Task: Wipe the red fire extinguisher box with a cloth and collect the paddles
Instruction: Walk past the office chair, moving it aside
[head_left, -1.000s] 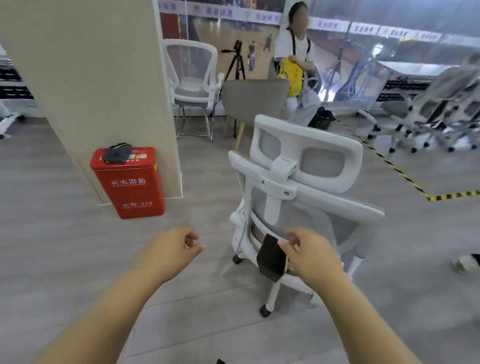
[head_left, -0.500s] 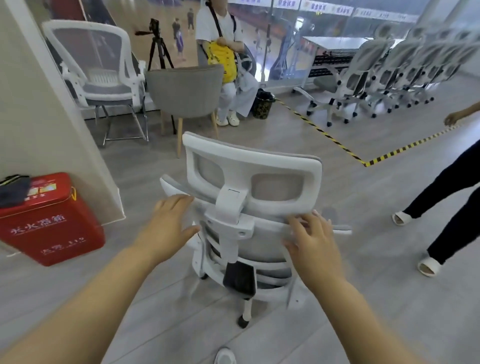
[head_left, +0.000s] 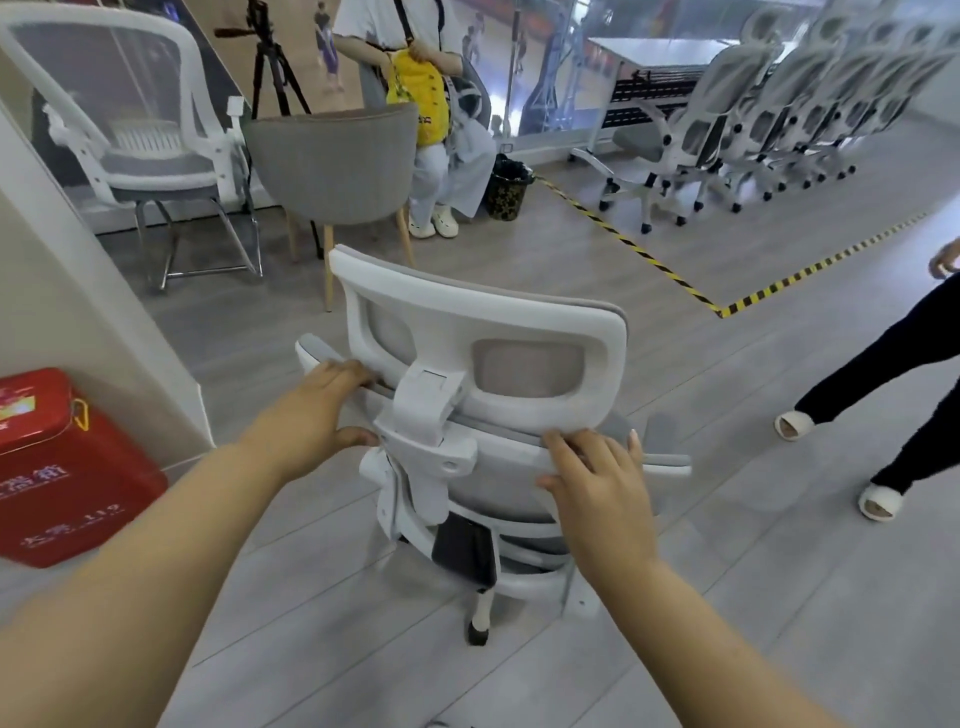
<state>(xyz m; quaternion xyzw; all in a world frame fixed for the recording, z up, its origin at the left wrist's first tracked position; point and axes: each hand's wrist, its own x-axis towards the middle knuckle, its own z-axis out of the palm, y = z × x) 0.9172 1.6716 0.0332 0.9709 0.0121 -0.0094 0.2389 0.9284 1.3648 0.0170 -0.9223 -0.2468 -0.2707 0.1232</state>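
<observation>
The red fire extinguisher box (head_left: 67, 467) stands on the floor at the left edge, against a beige pillar; only its right part shows. No cloth or paddles are in view. Directly in front of me is a white and grey office chair (head_left: 483, 374), seen from behind. My left hand (head_left: 317, 415) grips the top edge of its backrest on the left. My right hand (head_left: 597, 478) grips the same edge on the right, fingers curled over it.
The beige pillar (head_left: 62, 291) rises at the left. Behind stand a grey chair (head_left: 337, 166), a white chair (head_left: 130, 130), a tripod and a seated person. A row of office chairs (head_left: 779, 104) fills the back right. A person's legs (head_left: 883, 395) stand at the right.
Both hands have closed onto the office chair's backrest. The view has swung right, so the red box has slid to the left edge and the dark cloth on it has left the frame.
</observation>
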